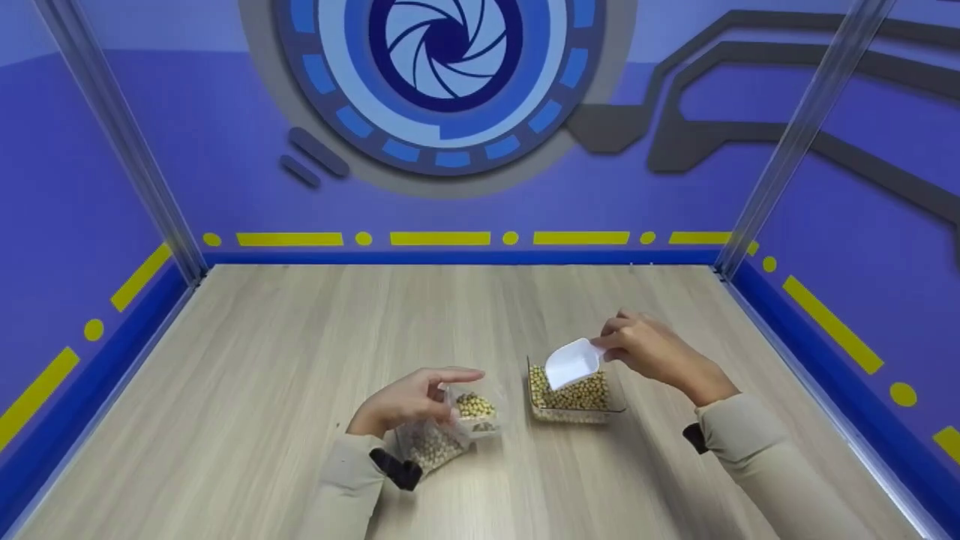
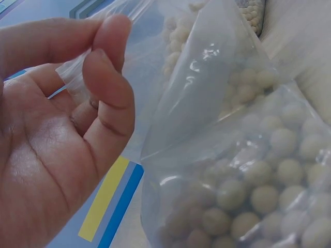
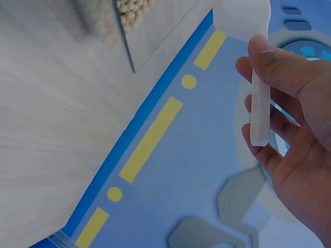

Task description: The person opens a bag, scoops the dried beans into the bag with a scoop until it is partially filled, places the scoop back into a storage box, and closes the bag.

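Note:
My left hand [image 1: 409,401] pinches the edge of a clear plastic bag [image 2: 189,98] between thumb and fingers, as the left wrist view shows. Round pale-yellow beans [image 2: 264,199] fill the bag's lower part, which lies on the table. To its right stands a clear open box [image 1: 616,399] full of similar beans [image 1: 585,394]. My right hand [image 1: 649,349] holds a white scoop [image 1: 574,364] by its handle, thumb on top and fingers curled below. The scoop's bowl is over the box, and no beans show in it. Part of the bag is hidden behind the left hand.
A wood-grain table [image 1: 300,322] carries the bag and the box. Blue printed walls [image 1: 187,187] enclose it at the back and both sides, with clear posts [image 1: 802,142] at the rear corners. A tiny dark speck lies left of the left wrist.

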Available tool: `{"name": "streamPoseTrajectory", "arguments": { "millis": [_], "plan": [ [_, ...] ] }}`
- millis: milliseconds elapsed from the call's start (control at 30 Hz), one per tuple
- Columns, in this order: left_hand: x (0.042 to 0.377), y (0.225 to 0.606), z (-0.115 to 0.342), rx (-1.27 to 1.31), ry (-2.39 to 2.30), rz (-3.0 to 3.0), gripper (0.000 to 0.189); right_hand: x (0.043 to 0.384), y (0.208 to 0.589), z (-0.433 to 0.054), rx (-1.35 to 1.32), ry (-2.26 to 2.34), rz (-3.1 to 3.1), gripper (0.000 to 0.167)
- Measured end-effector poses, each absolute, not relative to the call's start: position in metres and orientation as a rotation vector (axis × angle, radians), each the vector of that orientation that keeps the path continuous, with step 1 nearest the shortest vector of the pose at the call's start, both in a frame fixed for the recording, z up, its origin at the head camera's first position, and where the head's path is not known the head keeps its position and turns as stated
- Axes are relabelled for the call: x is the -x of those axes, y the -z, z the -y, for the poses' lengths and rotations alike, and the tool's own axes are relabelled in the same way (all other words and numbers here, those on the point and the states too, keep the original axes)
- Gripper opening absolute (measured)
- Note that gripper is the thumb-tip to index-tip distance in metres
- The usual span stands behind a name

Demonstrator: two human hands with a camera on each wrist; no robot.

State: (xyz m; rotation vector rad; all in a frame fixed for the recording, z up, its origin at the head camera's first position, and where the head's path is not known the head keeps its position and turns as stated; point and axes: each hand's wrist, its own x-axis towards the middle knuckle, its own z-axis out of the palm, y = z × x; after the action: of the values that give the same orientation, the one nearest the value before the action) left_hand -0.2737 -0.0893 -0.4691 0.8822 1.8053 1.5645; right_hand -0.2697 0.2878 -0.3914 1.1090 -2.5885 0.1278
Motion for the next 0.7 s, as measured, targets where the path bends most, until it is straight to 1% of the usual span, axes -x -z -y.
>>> {"name": "streamPoseTrajectory", "arguments": {
  "millis": [200, 400, 700],
  "plan": [
    [0.273, 0.470, 0.088, -0.884, -1.563, -1.818, 0.068, 0.265, 0.390, -0.297, -1.035, -0.032, 2.627, 0.027],
    [0.272, 0.470, 0.087, -0.863, -1.550, -1.829, 0.068, 0.261, 0.391, -0.301, -1.007, 0.092, 2.643, 0.023],
    [0.273, 0.470, 0.088, -0.873, -1.569, -1.814, 0.067, 0.258, 0.387, -0.296, -0.973, 0.234, 2.622, 0.021]
  ]
}}
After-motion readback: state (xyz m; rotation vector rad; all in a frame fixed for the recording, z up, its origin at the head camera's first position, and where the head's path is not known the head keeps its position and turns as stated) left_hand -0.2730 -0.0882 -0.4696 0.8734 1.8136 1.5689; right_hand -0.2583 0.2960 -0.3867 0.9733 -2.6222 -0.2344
